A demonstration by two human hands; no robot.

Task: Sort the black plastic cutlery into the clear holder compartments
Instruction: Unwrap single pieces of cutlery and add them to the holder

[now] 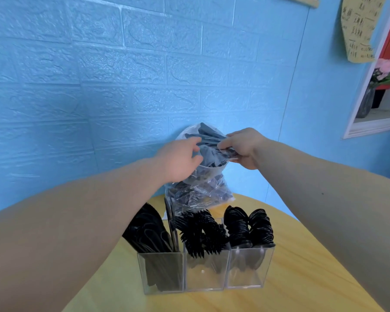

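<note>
Hands (212, 152) gripping bag (198, 190), cutlery (208, 137) seemingly upright (blurred)

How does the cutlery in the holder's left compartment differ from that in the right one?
The left compartment holds knives with flat narrow blades leaning leftward; the right compartment holds spoons with rounded bowls, nested in two rows. Both sets are black plastic, handles down in the clear holder.

Both hands, left hand (180, 158) and right hand (245, 148), grip a plastic bag (198, 194) (apparently of cutlery).
</note>
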